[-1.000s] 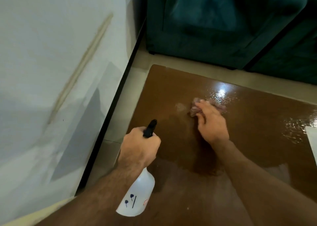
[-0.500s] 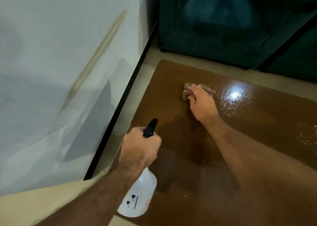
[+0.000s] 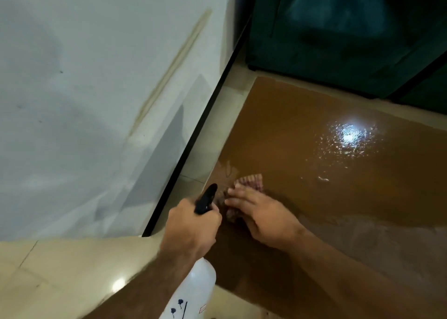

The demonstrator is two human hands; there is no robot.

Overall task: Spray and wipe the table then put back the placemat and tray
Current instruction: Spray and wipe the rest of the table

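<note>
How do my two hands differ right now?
The left hand is curled round the white plastic spray bottle, lifted off the table; the right hand lies flat, fingers straight, pressing the pink checked cloth onto the wet brown table. Both are bare and near the table's left edge.

My left hand (image 3: pixel 191 229) covers the spray bottle (image 3: pixel 193 292) neck, so my fingers there are out of sight; bottle base cut off by btm edge, label marks too small to read. Cloth (image 3: pixel 250 182) mostly hidden under my right hand (image 3: pixel 261 214); pattern blurred. Tabletop (image 3: pixel 314 173) runs off right edge. Dark green furniture (image 3: pixel 338 40) up top blurred, can't tell what.
</note>
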